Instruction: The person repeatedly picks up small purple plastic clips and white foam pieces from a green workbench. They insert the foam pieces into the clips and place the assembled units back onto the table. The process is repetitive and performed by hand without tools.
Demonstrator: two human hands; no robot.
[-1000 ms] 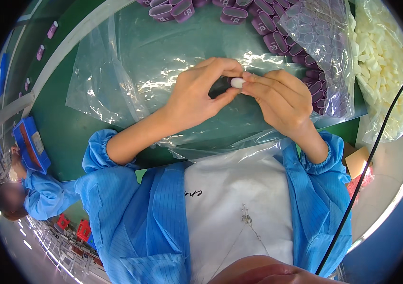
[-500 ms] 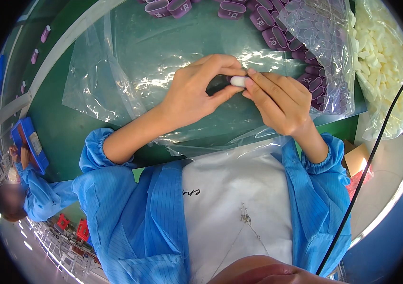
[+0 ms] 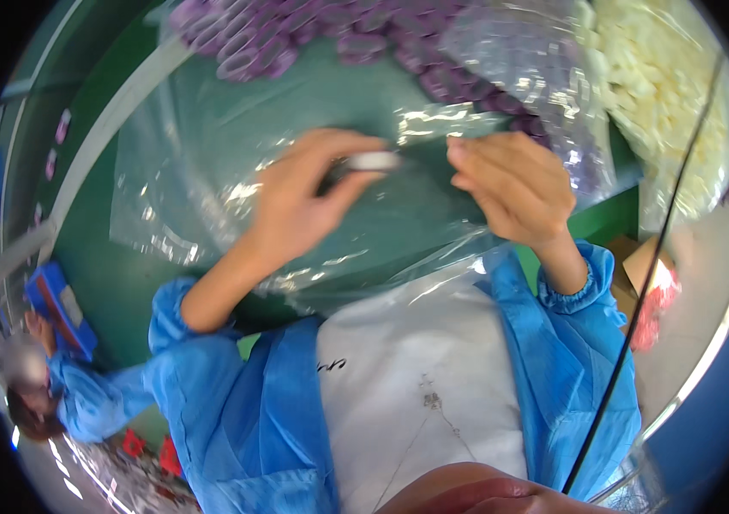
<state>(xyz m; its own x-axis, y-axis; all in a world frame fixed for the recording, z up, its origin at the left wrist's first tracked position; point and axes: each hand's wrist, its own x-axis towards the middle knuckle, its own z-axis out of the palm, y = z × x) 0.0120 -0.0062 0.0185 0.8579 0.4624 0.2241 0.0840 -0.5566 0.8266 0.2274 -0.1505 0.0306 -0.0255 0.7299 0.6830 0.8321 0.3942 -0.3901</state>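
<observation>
My left hand (image 3: 304, 188) is closed in a pinch, smeared by motion. Between its thumb and forefinger sits a small part with a white rounded end (image 3: 373, 161); the rest of it is dark or hidden by the fingers. My right hand (image 3: 514, 184) is apart from it on the right, fingers bent and pressed together, and whether a small thing is in them I cannot make out. Below both hands lies a clear plastic sheet (image 3: 210, 111) on the green tabletop (image 3: 90, 240). Purple oval hollow shells (image 3: 249, 56) spread along the far side.
A clear bag (image 3: 523, 51) covers some purple shells at the far right. Beside it stands a bag of cream-white small pieces (image 3: 664, 94). A black cable (image 3: 639, 351) crosses the right side. Cartons (image 3: 639, 265) stand lower right. Far left, another person (image 3: 81, 394) sits by a blue tray (image 3: 60, 308).
My hands have parted: the left moved left with the white-ended part, while the right stays near its place, clear of it. The whole view has shifted, showing more purple shells.
</observation>
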